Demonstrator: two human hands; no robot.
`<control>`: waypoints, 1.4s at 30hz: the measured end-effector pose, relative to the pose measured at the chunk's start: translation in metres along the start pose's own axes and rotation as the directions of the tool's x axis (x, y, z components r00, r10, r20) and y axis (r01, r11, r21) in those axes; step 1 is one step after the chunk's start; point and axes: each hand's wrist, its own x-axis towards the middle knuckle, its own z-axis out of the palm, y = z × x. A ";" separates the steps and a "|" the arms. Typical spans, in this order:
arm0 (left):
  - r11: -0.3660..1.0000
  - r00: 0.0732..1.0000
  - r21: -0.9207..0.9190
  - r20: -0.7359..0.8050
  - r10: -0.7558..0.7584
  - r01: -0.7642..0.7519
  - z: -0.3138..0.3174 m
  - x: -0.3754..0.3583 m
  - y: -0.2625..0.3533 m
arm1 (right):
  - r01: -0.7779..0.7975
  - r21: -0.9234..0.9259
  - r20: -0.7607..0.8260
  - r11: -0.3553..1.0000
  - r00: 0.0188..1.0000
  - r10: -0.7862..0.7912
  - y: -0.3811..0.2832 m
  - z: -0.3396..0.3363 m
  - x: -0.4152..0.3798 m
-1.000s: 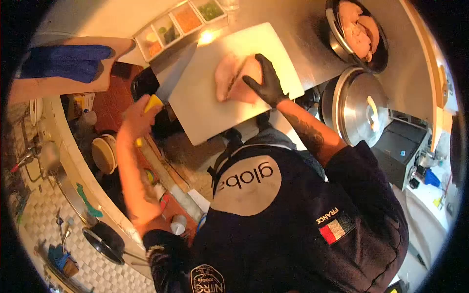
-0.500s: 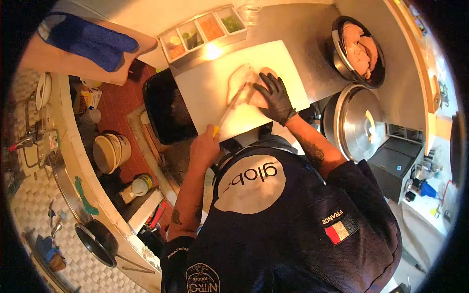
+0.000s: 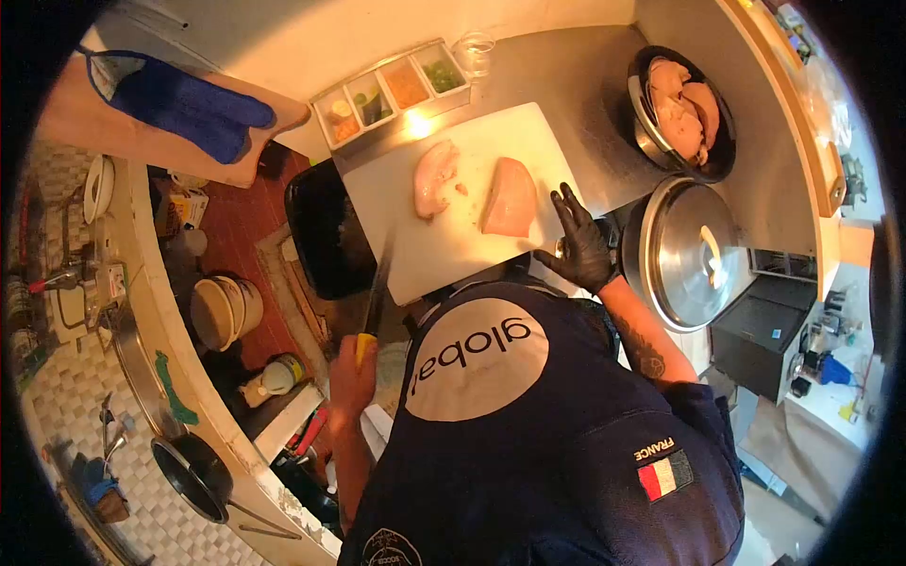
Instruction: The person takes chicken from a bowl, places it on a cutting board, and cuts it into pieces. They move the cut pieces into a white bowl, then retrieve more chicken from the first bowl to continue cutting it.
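Note:
My left hand (image 3: 350, 379) is bare and wrapped round the yellow handle of a knife (image 3: 382, 274). Its blade points up, beside the left edge of the white cutting board (image 3: 415, 262). Two separate pieces of pale raw meat, looking like chicken breast, lie on the board: a thinner, irregular piece (image 3: 435, 179) and a thicker piece (image 3: 511, 200). Small scraps sit between them. My right hand (image 3: 582, 247), in a black glove, is at the board's lower right corner with fingers spread, apart from the meat and holding nothing.
More meat fills a dark bowl (image 3: 638, 118) at the back right. Below it is a large lidded metal pot (image 3: 687, 255). A tray of chopped ingredients (image 3: 385, 111) stands behind the board. A black bin (image 3: 326, 222) is at left, and a blue cloth mitt (image 3: 179, 102) lies further left.
My right hand has lifted off the meat and moved right. My left hand has drawn the knife down and left, off the board. The meat now lies as two pieces set apart.

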 end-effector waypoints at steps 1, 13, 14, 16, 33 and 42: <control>1.000 0.999 -0.010 -0.033 0.026 -0.027 0.000 -0.001 -0.010 | -0.035 0.022 -0.007 0.999 0.999 0.035 0.006 0.005 -0.003; 0.975 0.974 -0.077 0.064 0.216 -0.211 0.030 0.098 0.057 | -0.522 0.629 0.375 0.577 0.853 0.362 0.013 0.073 0.062; 0.979 0.978 -0.043 0.066 0.200 -0.197 0.047 0.104 0.058 | -0.500 0.614 0.338 0.611 0.866 0.368 0.011 0.074 0.062; 0.985 0.982 0.024 0.075 0.171 -0.173 0.081 0.112 0.067 | -0.464 0.604 0.280 0.648 0.885 0.372 0.015 0.076 0.056; 0.962 0.970 0.213 0.209 0.126 -0.171 0.081 0.088 0.122 | -0.034 0.407 -0.329 0.913 0.927 0.181 0.005 0.079 0.085; 0.933 0.960 0.303 0.254 0.119 -0.195 0.076 0.090 0.122 | -0.039 0.400 -0.339 0.916 0.922 0.187 0.006 0.083 0.089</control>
